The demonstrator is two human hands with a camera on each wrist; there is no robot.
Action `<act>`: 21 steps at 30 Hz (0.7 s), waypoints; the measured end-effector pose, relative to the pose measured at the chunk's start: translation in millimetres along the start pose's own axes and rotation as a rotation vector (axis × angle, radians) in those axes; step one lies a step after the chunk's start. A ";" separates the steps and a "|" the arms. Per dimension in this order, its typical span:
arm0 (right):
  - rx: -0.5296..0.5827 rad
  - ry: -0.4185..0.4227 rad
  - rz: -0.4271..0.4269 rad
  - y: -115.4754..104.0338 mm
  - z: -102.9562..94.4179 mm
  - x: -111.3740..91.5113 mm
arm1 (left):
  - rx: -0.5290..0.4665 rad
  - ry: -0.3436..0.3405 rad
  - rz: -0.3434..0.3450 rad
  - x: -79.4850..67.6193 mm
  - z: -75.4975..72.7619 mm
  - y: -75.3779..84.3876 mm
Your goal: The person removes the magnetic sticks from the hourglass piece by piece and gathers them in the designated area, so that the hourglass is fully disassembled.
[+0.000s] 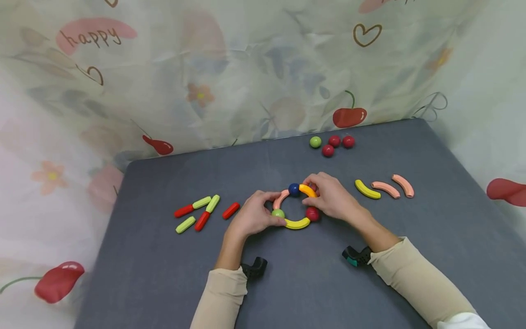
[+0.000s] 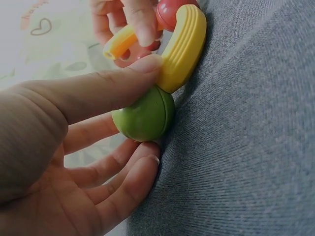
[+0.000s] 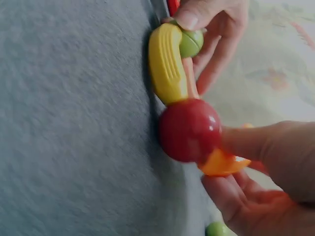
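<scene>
A ring of curved rods and balls lies on the grey table, between both hands. My left hand (image 1: 255, 213) holds the ring's left side around the green ball (image 2: 146, 116); its thumb tip lies against the end of the yellow curved rod (image 2: 184, 49). My right hand (image 1: 332, 195) pinches the orange curved rod (image 3: 222, 163) between thumb and fingers. Below that rod sits a red ball (image 3: 190, 130), touching the yellow rod's other end. A blue ball (image 1: 294, 189) is at the top, between the orange rod and a pink curved rod (image 1: 281, 199).
Left of the ring lie several red rods (image 1: 231, 210) and pale green rods (image 1: 186, 225), some joined end to end. To the right are a yellow curved rod (image 1: 367, 189) and two pink ones (image 1: 403, 185). A green ball (image 1: 315, 142) and three red balls (image 1: 328, 151) stand near the back edge.
</scene>
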State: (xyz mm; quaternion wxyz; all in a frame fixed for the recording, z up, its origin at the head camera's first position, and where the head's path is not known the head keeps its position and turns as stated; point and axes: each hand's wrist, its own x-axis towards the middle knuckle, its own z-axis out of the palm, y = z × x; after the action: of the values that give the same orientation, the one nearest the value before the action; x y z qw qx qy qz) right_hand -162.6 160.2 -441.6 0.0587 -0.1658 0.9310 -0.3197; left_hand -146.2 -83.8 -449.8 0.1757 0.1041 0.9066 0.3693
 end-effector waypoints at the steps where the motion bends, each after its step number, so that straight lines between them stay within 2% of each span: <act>1: -0.010 0.030 0.003 -1.3 0.8 -0.8 | 0.002 0.001 0.004 0.1 0.0 -0.5; 4: 0.010 0.089 0.053 -0.9 -2.0 -3.1 | 0.000 -0.002 0.015 -0.1 -0.7 -0.9; 7: 0.007 0.099 0.100 5.4 -14.1 -8.3 | -0.003 -0.011 0.029 0.0 -0.7 -1.3; 12: -0.109 0.042 0.088 29.2 -36.1 -22.9 | -0.008 -0.024 0.031 -0.2 0.1 -1.9; 16: -0.173 0.003 0.092 48.5 -45.3 -36.1 | -0.021 -0.025 0.026 -1.3 -1.5 -2.3; 21: -0.237 -0.003 0.151 61.2 -52.7 -50.8 | -0.033 -0.027 0.029 -1.8 -2.1 -2.4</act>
State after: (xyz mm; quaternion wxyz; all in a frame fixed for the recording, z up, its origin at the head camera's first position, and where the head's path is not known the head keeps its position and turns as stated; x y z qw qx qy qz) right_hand -142.9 253.5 -437.5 0.0638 -0.1016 0.9720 -0.2020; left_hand -145.5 -87.4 -449.7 0.1840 0.1194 0.8963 0.3854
